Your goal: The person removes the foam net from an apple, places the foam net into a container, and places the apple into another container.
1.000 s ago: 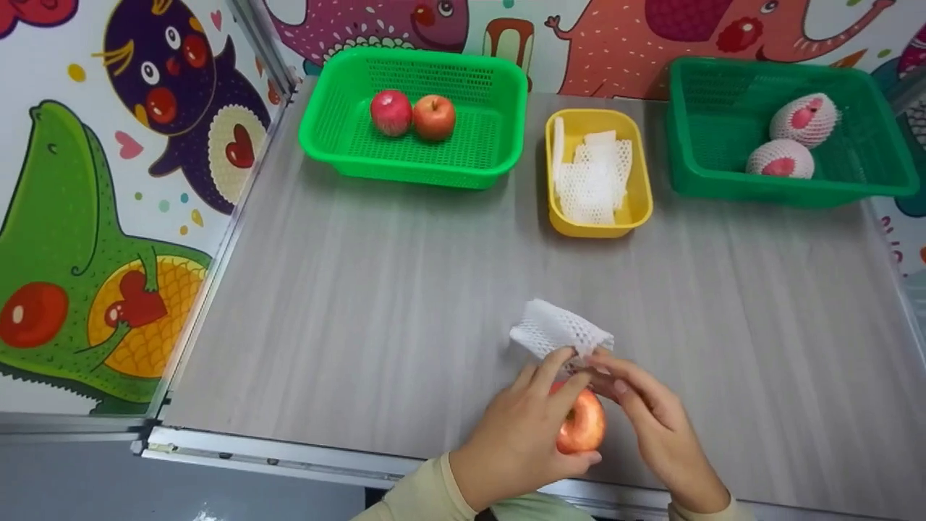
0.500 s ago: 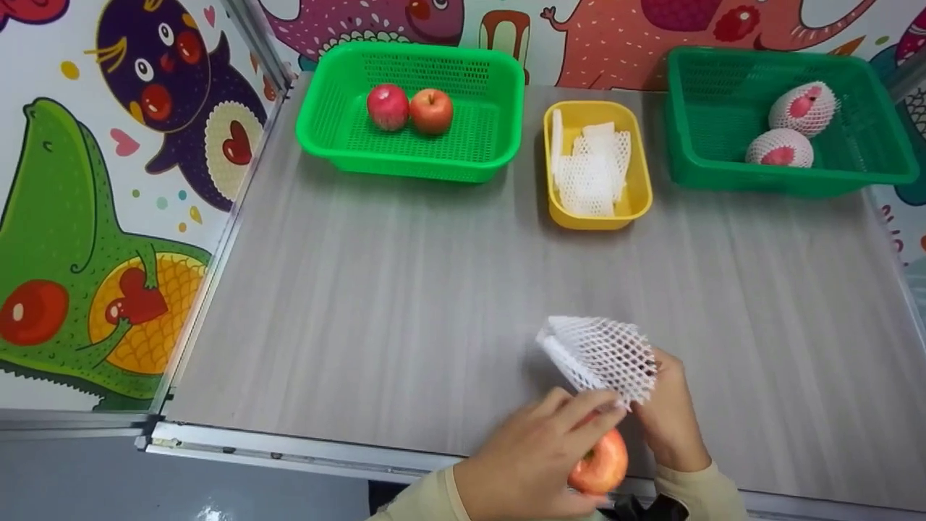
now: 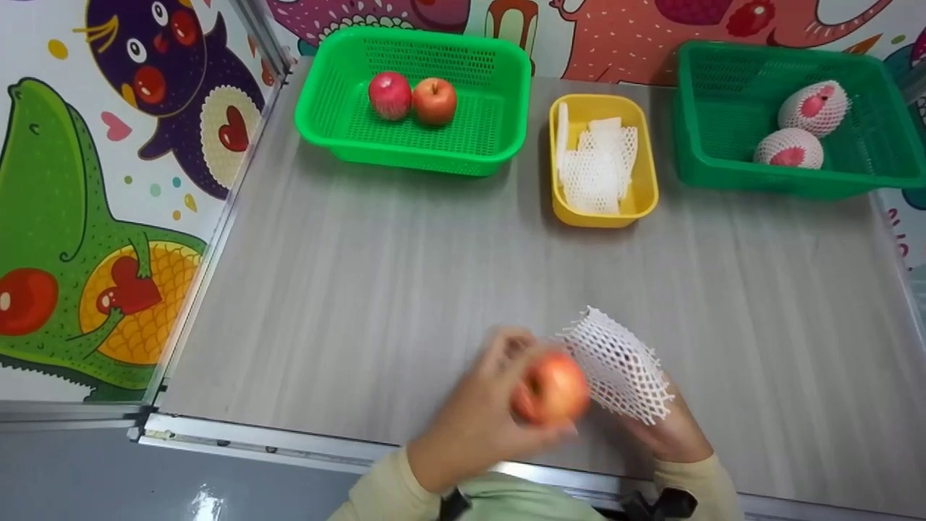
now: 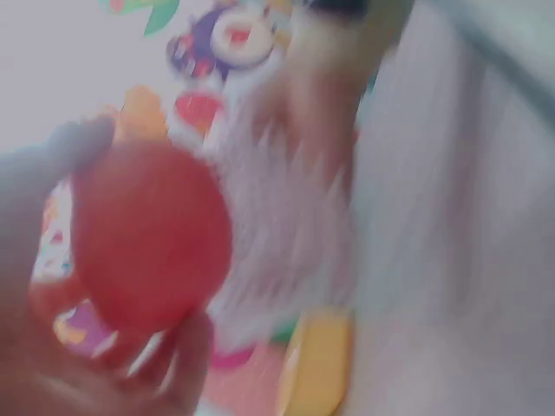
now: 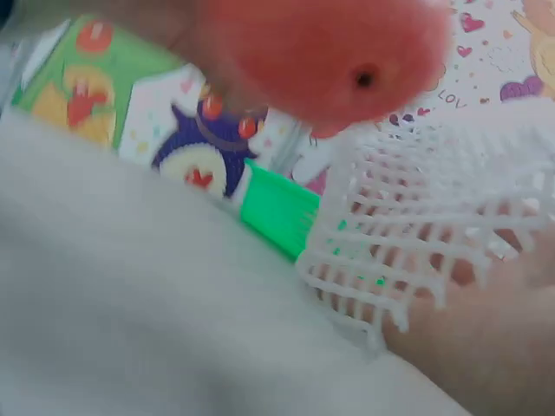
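Observation:
My left hand (image 3: pixel 470 412) grips a red apple (image 3: pixel 557 388), with fingers and thumb round its sides. In the left wrist view the apple (image 4: pixel 152 234) sits blurred between thumb and fingers. To its right, my right hand (image 3: pixel 676 432) holds a white foam net sleeve (image 3: pixel 618 365). The mesh covers most of that hand in the head view. Through the sleeve (image 5: pixel 408 217), the right wrist view shows parts of the fingers, with a ragged rim spread wide. The apple is close beside the sleeve, outside it.
A bright green basket (image 3: pixel 412 161) at the back left has two bare apples. Several foam nets lie in a yellow tub (image 3: pixel 606 219) at the back middle. The dark green basket (image 3: pixel 788 177) at the back right contains two netted fruits. A metal edge (image 3: pixel 275 445) borders the table's front.
My left hand has lifted the apple away from the front edge, up and to the left. The foam sleeve has turned and now drapes over my right hand.

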`<state>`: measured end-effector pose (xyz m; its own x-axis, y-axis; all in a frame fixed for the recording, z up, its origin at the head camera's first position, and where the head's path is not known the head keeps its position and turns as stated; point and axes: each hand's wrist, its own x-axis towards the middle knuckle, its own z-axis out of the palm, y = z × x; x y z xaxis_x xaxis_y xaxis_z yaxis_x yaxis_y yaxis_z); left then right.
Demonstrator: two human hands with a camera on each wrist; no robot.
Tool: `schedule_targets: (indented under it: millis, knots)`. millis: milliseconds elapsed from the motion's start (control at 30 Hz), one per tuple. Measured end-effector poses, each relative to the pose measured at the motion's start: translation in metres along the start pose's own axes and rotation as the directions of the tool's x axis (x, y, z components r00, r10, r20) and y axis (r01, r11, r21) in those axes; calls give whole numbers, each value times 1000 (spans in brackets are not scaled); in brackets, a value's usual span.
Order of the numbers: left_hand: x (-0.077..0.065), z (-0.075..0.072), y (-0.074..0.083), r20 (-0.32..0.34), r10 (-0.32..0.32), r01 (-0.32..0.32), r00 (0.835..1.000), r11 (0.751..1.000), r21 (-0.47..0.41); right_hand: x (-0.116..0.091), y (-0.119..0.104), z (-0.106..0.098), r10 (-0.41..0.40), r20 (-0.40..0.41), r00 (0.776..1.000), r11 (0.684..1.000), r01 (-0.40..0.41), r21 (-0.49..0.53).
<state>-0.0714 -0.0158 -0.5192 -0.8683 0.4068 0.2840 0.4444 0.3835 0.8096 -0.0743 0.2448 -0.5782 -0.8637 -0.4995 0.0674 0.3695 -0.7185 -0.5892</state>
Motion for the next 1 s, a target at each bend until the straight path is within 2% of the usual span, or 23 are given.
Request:
schedule_targets:
  millis: [67, 133, 200, 267, 333, 433, 633, 700, 767, 800, 867, 967, 1000]
  knots:
    - [9, -14, -9, -102, -72, 75, 992, 997, 34, -3, -6, 5, 19, -43, 999, 985, -26, -169]
    - [17, -22, -18, -155, -78, 92, 985, 993, 80, -4, -10, 12, 47, -75, 996, 936, -70, -345]
    - [23, -23, -25, -137, -33, 47, 990, 994, 100, -4, -11, 18, 76, -79, 994, 862, -105, -496]
    - [25, -20, -29, -84, 34, -27, 996, 996, 86, -3, -11, 24, 106, -78, 991, 800, -132, -586]
    - [24, -15, -29, -34, 93, -91, 995, 994, 52, -2, -10, 28, 123, -59, 991, 767, -133, -628]
    - [22, -11, -25, 19, 137, -137, 990, 990, -16, 0, -10, 32, 110, -44, 993, 733, -111, -671]
    - [16, 2, -19, 123, 167, -153, 978, 981, -120, 4, -7, 34, 66, 33, 997, 649, -18, -761]
    - [14, 7, -17, 134, 171, -150, 976, 977, -151, 5, -6, 34, 62, 45, 997, 650, -6, -760]
    - [13, 11, -16, 132, 145, -123, 981, 978, -166, 7, -4, 33, 48, 43, 998, 640, 2, -768]
    - [12, 13, -16, 130, 120, -98, 984, 982, -164, 8, -4, 33, 48, 45, 998, 656, 3, -755]
    - [12, 15, -16, 136, 61, -44, 989, 991, -127, 8, -4, 32, 38, 50, 998, 649, 13, -761]
    - [11, 16, -17, 146, -12, 19, 989, 999, -45, 7, -4, 31, 32, 51, 998, 587, 22, -809]
    - [11, 16, -17, 149, -24, 28, 989, 999, -27, 7, -4, 31, 30, 45, 999, 555, 21, -831]
